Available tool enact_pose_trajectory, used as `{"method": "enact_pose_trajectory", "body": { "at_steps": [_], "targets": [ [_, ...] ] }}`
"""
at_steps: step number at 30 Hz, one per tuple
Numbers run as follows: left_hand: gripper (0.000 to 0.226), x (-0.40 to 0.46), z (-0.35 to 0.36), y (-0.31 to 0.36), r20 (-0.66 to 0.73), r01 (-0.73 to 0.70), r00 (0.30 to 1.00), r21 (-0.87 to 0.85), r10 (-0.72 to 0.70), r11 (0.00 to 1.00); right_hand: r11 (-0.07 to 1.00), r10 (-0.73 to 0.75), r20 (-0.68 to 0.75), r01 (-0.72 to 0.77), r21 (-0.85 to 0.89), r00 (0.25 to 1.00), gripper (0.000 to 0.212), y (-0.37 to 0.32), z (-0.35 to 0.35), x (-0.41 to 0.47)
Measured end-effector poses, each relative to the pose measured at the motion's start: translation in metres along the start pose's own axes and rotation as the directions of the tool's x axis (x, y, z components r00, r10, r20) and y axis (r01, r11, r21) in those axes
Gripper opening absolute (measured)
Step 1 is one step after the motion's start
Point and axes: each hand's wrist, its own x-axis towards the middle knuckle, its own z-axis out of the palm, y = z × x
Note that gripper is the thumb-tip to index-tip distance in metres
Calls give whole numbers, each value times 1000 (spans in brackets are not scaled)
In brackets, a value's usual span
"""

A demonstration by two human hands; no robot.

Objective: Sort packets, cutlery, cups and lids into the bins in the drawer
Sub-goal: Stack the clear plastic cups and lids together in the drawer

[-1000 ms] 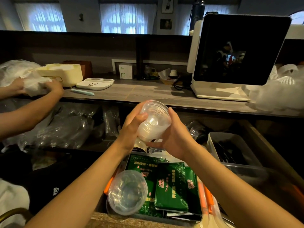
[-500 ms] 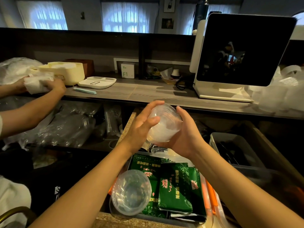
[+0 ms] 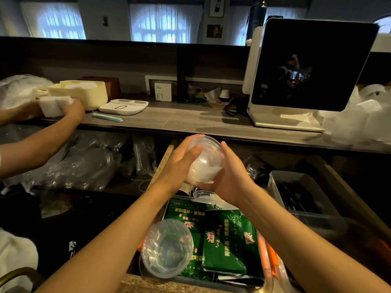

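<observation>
A stack of clear plastic cups (image 3: pixel 204 163) sits between the left hand (image 3: pixel 179 166) and right hand (image 3: pixel 229 176), above the open drawer. Below them, green foil packets (image 3: pixel 224 240) lie in the drawer, with a clear round plastic container (image 3: pixel 167 248) at their left and a grey plastic bin (image 3: pixel 300 193) to their right. Behind, on the counter (image 3: pixel 190 119), a dark-screened white terminal (image 3: pixel 313 66) stands at the right.

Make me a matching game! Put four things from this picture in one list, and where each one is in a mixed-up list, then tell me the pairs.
Things:
1. stack of clear cups
2. green packets
3. black cutlery
4. white tray

Places:
A. in the grey bin on the right
B. on the counter, far left of the screen
C. held between both hands
D. in the drawer, beside a clear plastic tub

Pairs: 1-C, 2-D, 3-A, 4-B
</observation>
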Motion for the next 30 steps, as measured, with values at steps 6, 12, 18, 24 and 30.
{"method": "enact_pose_trajectory", "body": {
  "at_steps": [6, 12, 18, 24, 30],
  "targets": [
    [22, 10, -19, -6, -345, 165, 913, -172, -216, 971, 966, 4, -1, -4, -257, 1000, 62, -1, -23, 20],
    [31, 12, -23, -17, -340, 113, 936, 34, -95, 993, 258, -42, 0, 11, -966, 999, 32, 29, -54, 49],
    [34, 14, -26, -27, -342, 106, 937, 79, -73, 991, 471, 273, -26, -157, -868, 962, 35, 38, -64, 68],
    [34, 15, -24, -31, -321, 92, 945, 93, -58, 991, 461, 172, -80, -152, -874, 982, 20, 39, -72, 78],
    [34, 12, -22, -27, -328, 117, 941, 90, -81, 989, 650, -141, -86, 26, -760, 986, 15, 15, -66, 64]
  ]
}}
